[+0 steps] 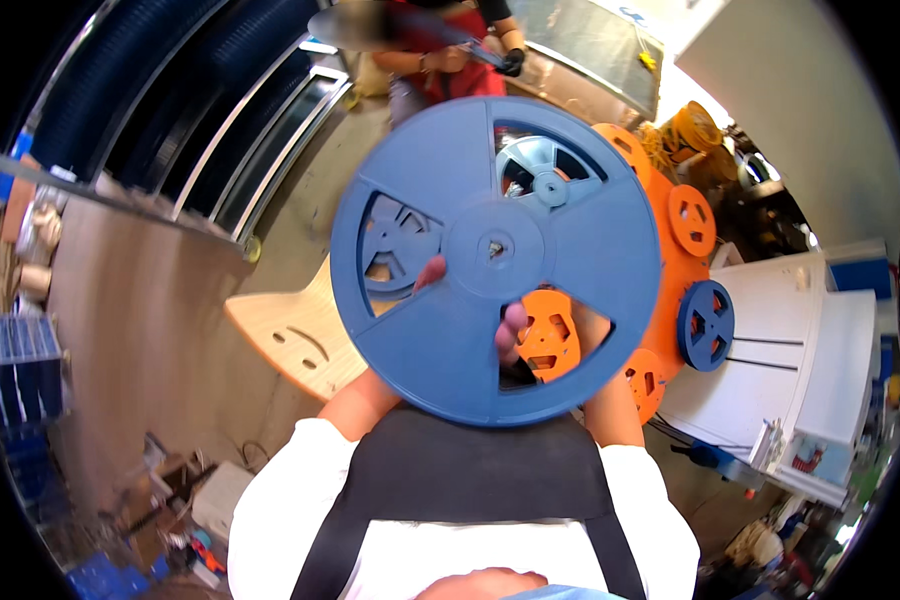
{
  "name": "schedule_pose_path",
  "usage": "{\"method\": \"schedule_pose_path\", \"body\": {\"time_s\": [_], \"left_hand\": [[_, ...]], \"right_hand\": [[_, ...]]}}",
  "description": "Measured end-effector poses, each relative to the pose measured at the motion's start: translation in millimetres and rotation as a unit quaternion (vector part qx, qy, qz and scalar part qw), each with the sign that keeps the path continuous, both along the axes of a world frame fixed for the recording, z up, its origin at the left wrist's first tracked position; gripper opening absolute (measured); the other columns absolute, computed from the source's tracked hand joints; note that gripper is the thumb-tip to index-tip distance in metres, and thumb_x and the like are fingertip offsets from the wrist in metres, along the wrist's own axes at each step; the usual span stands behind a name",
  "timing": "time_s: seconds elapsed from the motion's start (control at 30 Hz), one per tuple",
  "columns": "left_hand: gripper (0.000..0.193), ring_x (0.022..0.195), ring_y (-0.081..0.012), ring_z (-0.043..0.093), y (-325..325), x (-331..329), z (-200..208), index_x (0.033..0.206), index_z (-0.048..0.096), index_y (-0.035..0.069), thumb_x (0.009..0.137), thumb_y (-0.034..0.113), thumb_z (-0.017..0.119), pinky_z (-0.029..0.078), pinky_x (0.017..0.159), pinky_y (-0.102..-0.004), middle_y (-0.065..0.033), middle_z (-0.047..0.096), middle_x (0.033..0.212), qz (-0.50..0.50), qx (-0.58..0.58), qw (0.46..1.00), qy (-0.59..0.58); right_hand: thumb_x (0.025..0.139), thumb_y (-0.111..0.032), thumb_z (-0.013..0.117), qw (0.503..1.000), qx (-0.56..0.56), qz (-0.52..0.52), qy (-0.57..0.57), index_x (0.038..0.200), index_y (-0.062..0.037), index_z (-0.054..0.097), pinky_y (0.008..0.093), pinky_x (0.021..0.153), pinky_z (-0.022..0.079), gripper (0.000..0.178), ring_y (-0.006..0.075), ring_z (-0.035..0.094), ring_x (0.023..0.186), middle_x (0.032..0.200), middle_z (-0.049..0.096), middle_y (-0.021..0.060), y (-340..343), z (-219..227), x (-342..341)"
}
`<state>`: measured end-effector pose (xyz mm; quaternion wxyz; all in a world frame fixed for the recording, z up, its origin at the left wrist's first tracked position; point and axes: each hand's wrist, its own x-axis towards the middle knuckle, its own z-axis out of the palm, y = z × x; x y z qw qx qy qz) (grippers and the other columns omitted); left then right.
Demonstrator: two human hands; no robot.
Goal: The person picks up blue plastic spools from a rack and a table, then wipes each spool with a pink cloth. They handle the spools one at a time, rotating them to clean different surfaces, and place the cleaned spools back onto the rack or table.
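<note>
A large blue plastic reel is held up in front of my chest, its round face toward me, with cut-out windows and a hub in the middle. Both forearms pass behind its lower edge. Through the left window shows a fingertip of my left hand, curled over the window's edge. Fingers of my right hand wrap round the edge of the lower right window. The rest of both hands is hidden by the reel. Behind it, seen through the windows, are another blue reel, a light blue reel and an orange piece with cut-outs.
A pale wooden board with a cut-out smile lies beyond on the left. An orange panel carries orange discs and a dark blue reel. A white table stands right. Ahead, a co-worker in a red apron handles a blurred long object.
</note>
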<state>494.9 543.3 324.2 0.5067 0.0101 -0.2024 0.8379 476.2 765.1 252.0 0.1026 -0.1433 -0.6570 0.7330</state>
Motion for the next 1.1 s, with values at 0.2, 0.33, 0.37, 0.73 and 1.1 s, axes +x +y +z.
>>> {"method": "schedule_pose_path", "body": {"time_s": [0.2,0.33,0.37,0.73,1.1], "left_hand": [[0.067,0.103,-0.0310,0.055,-37,-27,-33,0.137,0.044,0.009,0.085,0.050,0.059,0.045,0.094,-0.0391,-0.0225,0.054,0.120,0.128,-0.087,0.988,-0.001],[0.068,0.102,-0.0229,0.057,-93,-52,-104,0.140,0.042,0.009,0.087,0.049,0.058,0.050,0.084,-0.0359,-0.0168,0.056,0.118,0.153,-0.447,0.881,0.026],[0.071,0.107,-0.0242,0.056,-92,-61,-117,0.143,0.037,0.010,0.087,0.046,0.060,0.048,0.087,-0.0351,-0.0167,0.055,0.123,0.212,-0.613,0.759,0.059],[0.093,0.124,-0.0382,0.047,-116,-136,-342,0.151,0.016,0.022,0.073,0.035,0.066,0.037,0.103,-0.0422,-0.0244,0.040,0.141,-0.076,-0.980,0.167,0.081],[0.086,0.142,-0.0302,0.016,-92,-109,-405,0.151,0.014,0.014,0.084,0.037,0.063,0.013,0.115,-0.0393,-0.0137,0.021,0.154,-0.012,-0.986,0.105,0.132]], "right_hand": [[0.096,-0.022,0.055,0.987,-0.026,-0.026,-0.158,0.083,-0.0083,0.052,0.0199,0.047,0.039,0.019,0.0055,0.050,0.053,0.068,0.056,0.0002,43,-96,53],[0.096,-0.022,0.055,0.980,-0.008,-0.048,-0.191,0.085,-0.0099,0.050,0.0183,0.045,0.037,0.017,0.0054,0.047,0.048,0.067,0.055,-0.0009,34,-116,70],[0.095,-0.018,0.055,0.979,0.005,-0.040,-0.200,0.087,-0.0095,0.051,0.0185,0.047,0.037,0.013,0.0047,0.045,0.051,0.070,0.053,-0.0018,29,-117,72],[0.086,-0.015,0.067,0.935,-0.027,-0.215,-0.281,0.087,-0.0105,0.052,0.0248,0.040,0.029,0.016,0.0069,0.038,0.045,0.067,0.047,-0.0031,53,-209,11],[0.080,-0.021,0.076,0.886,-0.061,-0.358,-0.289,0.078,-0.0188,0.043,0.0258,0.038,0.026,0.033,0.0094,0.035,0.043,0.063,0.046,-0.0042,105,-303,-100]]}}
